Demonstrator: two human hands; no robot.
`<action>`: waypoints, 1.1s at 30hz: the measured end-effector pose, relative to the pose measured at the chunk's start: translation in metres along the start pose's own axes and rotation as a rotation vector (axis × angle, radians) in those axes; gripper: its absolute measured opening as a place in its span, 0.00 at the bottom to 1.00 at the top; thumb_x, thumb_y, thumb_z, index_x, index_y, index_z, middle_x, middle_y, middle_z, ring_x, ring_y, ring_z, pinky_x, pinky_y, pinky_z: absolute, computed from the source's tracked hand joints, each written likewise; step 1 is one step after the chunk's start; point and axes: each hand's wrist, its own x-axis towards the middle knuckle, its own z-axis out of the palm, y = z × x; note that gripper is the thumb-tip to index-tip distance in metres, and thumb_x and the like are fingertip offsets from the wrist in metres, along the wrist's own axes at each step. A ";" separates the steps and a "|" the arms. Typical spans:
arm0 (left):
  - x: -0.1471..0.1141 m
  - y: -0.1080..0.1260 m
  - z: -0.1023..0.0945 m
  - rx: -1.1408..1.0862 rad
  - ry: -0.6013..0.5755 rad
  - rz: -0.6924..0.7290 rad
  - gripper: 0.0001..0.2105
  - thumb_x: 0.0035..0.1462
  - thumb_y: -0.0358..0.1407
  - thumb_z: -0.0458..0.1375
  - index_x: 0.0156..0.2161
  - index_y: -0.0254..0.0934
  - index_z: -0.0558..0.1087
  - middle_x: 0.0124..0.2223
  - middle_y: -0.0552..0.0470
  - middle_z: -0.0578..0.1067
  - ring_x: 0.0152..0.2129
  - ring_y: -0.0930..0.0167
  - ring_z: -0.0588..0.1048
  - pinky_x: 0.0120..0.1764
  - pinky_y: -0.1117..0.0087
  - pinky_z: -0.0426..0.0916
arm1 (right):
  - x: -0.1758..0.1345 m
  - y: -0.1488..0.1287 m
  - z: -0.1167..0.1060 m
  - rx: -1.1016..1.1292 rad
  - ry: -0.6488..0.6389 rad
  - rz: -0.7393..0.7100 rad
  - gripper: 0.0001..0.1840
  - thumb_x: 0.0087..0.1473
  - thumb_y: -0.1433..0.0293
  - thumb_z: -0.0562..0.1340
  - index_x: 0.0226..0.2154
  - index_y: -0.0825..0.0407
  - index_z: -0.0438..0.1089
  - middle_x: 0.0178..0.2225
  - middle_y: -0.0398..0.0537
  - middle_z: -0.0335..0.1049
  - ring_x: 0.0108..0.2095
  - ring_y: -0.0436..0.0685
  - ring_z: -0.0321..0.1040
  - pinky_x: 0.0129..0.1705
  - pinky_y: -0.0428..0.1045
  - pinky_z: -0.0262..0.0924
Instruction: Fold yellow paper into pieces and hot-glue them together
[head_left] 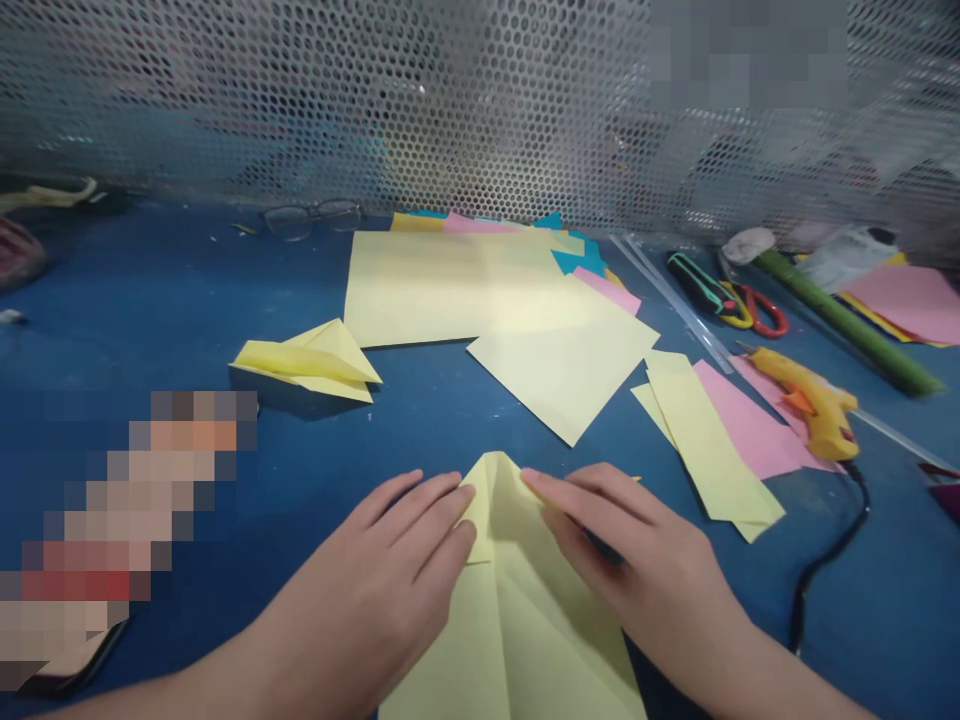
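Head view, reading the clock from the creased yellow sheet (540,640) in front of the person: this sheet lies on the blue worktop (420,430), its narrow peak toward 12. At 9, the left hand (405,560) holds the folded left flap down, fingers close together, tips near the middle crease. At 3, the right hand (652,560) is narrow, index finger and thumb holding the sheet's right edge just below the peak.

Between 10 and 11 sits a folded yellow paper shape (300,362), well apart from the hands. Near 12, a large yellow sheet (420,290) lies partly under a smaller pale sheet (566,375). Toward 2 are a folded yellow strip (701,435), pink paper (750,435) beside it, and a yellow glue gun (795,375). Red-handled scissors (772,318) lie between 1 and 2; eyeglasses (289,222) rest toward 11.
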 end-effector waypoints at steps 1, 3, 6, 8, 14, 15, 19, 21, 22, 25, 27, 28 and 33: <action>0.000 0.000 0.001 0.005 -0.002 0.005 0.16 0.67 0.27 0.46 0.46 0.34 0.77 0.51 0.47 0.79 0.52 0.66 0.73 0.62 0.63 0.54 | 0.000 0.001 0.000 -0.043 -0.010 -0.050 0.15 0.65 0.76 0.55 0.46 0.52 0.76 0.34 0.48 0.75 0.32 0.50 0.73 0.36 0.43 0.70; 0.001 0.002 0.002 0.016 -0.010 0.007 0.16 0.69 0.30 0.46 0.50 0.33 0.76 0.53 0.47 0.78 0.53 0.66 0.73 0.62 0.64 0.54 | 0.000 0.003 -0.001 -0.100 -0.046 -0.127 0.17 0.66 0.75 0.53 0.44 0.50 0.77 0.37 0.50 0.77 0.35 0.52 0.75 0.37 0.44 0.72; 0.002 0.003 0.004 0.034 -0.002 -0.002 0.17 0.71 0.33 0.45 0.52 0.33 0.75 0.55 0.47 0.77 0.54 0.67 0.72 0.61 0.65 0.56 | 0.003 0.007 -0.005 -0.098 -0.082 -0.254 0.18 0.68 0.75 0.51 0.44 0.53 0.78 0.46 0.54 0.78 0.46 0.55 0.76 0.48 0.47 0.72; 0.003 0.003 0.003 0.050 0.001 0.000 0.18 0.70 0.32 0.44 0.54 0.32 0.74 0.55 0.47 0.77 0.54 0.68 0.72 0.59 0.65 0.58 | 0.006 0.009 -0.006 -0.089 -0.098 -0.341 0.18 0.68 0.75 0.51 0.44 0.56 0.77 0.48 0.56 0.78 0.52 0.56 0.73 0.53 0.49 0.70; 0.004 0.004 0.004 0.090 -0.019 0.021 0.19 0.66 0.27 0.45 0.57 0.31 0.71 0.56 0.47 0.76 0.54 0.66 0.72 0.55 0.65 0.59 | 0.008 0.011 -0.006 -0.101 -0.191 -0.420 0.17 0.68 0.76 0.52 0.46 0.59 0.77 0.50 0.56 0.78 0.55 0.57 0.71 0.56 0.51 0.69; 0.003 0.005 0.005 0.095 -0.017 0.024 0.19 0.66 0.27 0.45 0.57 0.31 0.71 0.57 0.46 0.76 0.54 0.65 0.72 0.55 0.64 0.58 | 0.008 0.011 -0.006 -0.103 -0.201 -0.421 0.18 0.68 0.76 0.51 0.46 0.58 0.77 0.51 0.55 0.77 0.55 0.57 0.71 0.56 0.51 0.69; 0.002 0.005 0.008 0.103 -0.029 0.040 0.19 0.66 0.28 0.45 0.56 0.30 0.71 0.58 0.44 0.75 0.55 0.63 0.71 0.56 0.62 0.55 | 0.007 0.010 -0.005 -0.110 -0.229 -0.437 0.21 0.70 0.76 0.48 0.47 0.56 0.77 0.52 0.52 0.76 0.55 0.56 0.71 0.57 0.51 0.68; 0.000 0.005 0.009 0.105 -0.037 0.047 0.19 0.66 0.28 0.45 0.57 0.30 0.70 0.59 0.43 0.74 0.56 0.62 0.70 0.56 0.61 0.55 | 0.007 0.010 -0.005 -0.109 -0.230 -0.440 0.23 0.71 0.75 0.46 0.47 0.57 0.77 0.52 0.52 0.76 0.55 0.56 0.72 0.57 0.51 0.68; -0.001 0.005 0.009 0.107 -0.042 0.052 0.19 0.66 0.28 0.45 0.57 0.30 0.70 0.59 0.43 0.73 0.56 0.62 0.69 0.57 0.61 0.54 | 0.007 0.010 -0.005 -0.108 -0.230 -0.439 0.24 0.71 0.75 0.46 0.47 0.58 0.77 0.52 0.52 0.76 0.55 0.56 0.72 0.56 0.51 0.69; -0.003 0.006 0.010 0.118 -0.058 0.067 0.20 0.63 0.28 0.48 0.58 0.29 0.69 0.60 0.41 0.73 0.57 0.60 0.68 0.57 0.60 0.55 | 0.007 0.010 -0.004 -0.113 -0.226 -0.439 0.24 0.71 0.76 0.45 0.46 0.58 0.77 0.51 0.52 0.77 0.54 0.57 0.73 0.56 0.52 0.69; -0.004 0.005 0.011 0.124 -0.079 0.080 0.21 0.61 0.28 0.50 0.59 0.28 0.68 0.61 0.41 0.72 0.58 0.59 0.67 0.58 0.59 0.54 | 0.007 0.011 -0.003 -0.120 -0.229 -0.444 0.23 0.71 0.76 0.46 0.47 0.58 0.77 0.52 0.52 0.77 0.54 0.57 0.72 0.56 0.52 0.69; -0.004 0.005 0.011 0.125 -0.089 0.084 0.22 0.61 0.29 0.51 0.60 0.28 0.68 0.61 0.40 0.71 0.59 0.59 0.66 0.59 0.59 0.53 | 0.006 0.011 -0.002 -0.126 -0.232 -0.447 0.22 0.70 0.76 0.47 0.47 0.58 0.77 0.52 0.51 0.77 0.55 0.58 0.72 0.56 0.52 0.69; -0.005 0.004 0.015 0.098 -0.127 0.123 0.21 0.63 0.30 0.50 0.60 0.26 0.68 0.63 0.38 0.68 0.61 0.59 0.64 0.64 0.57 0.44 | 0.005 0.012 0.005 -0.105 -0.174 -0.452 0.16 0.69 0.75 0.52 0.44 0.59 0.76 0.49 0.50 0.79 0.52 0.56 0.73 0.58 0.50 0.67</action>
